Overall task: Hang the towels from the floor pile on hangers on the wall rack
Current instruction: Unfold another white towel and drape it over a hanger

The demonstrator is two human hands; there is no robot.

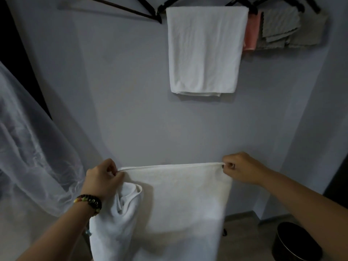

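White terry towel [180,202], soft & limp, prob. light-to-medium weight; no stiffness, sags wherever unsupported, not fragile, not slippery. Best taken at the top hem corners, as now, so the cloth hangs flat. Held up in mid-air in front of the wall [131,110], top hem stretched roughly level between both hands, body draping down out of view at btm; left side bunched in a fold under the wrist. Left hand [102,178] curled, thumb & fingers pinching the top-left corner of the hem. Right hand [239,169] likewise curled, fingertips pinching the top-right corner. Well above, near top edge of wall, rack [150,6] w/ another white towel [205,51] already hung; pink and grey cloths [278,29] just beside it. Likely next: fold over a hanger; hanger not in hand yet.
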